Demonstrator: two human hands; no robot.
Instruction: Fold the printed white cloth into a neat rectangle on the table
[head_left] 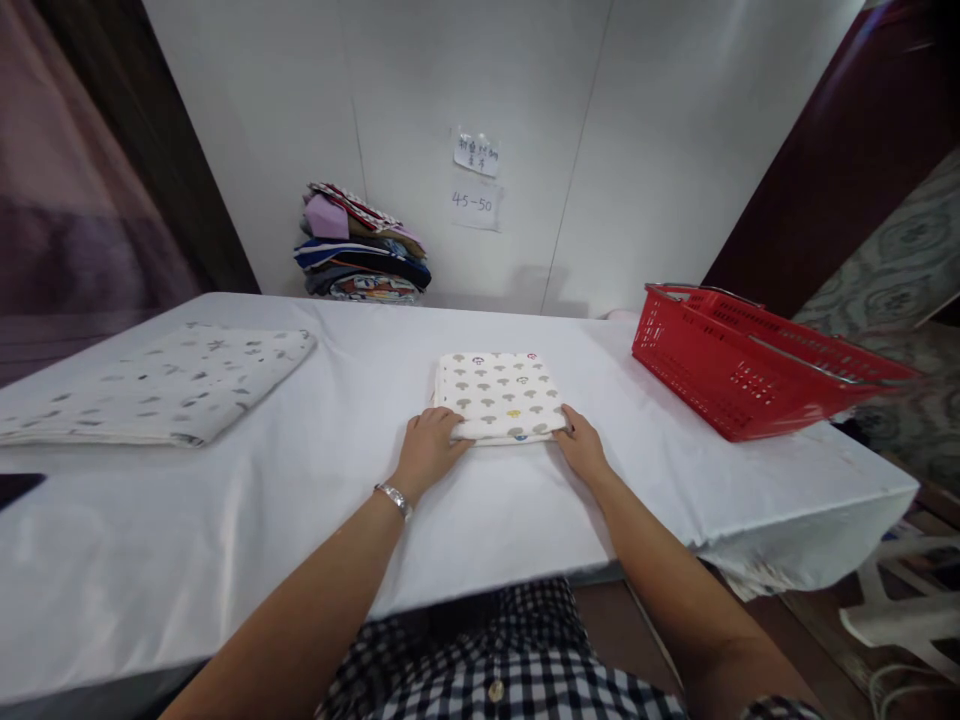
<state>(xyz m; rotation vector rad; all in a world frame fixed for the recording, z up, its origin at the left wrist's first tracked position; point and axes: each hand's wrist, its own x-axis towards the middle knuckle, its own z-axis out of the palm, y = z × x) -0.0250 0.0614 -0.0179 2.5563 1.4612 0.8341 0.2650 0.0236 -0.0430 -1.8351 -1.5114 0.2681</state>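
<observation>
checked shirt front lowest in view. left hand (430,443) fingers curled over near-left corner of folded mushroom-print cloth (501,397), grip pinching its edge; right hand (581,445) flat against near-right corner, fingers together. cloth lies mid-table (225,520), left of red basket (739,365). judgement: press both corners evenly, keep edges square to hold the fold.

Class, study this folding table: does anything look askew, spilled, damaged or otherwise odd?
Little stands out. The red basket juts past the right edge of the table, partly unsupported. The clothes pile by the wall is uneven. The folded patterned cloth under the left hand and right hand lies square and neat.
</observation>
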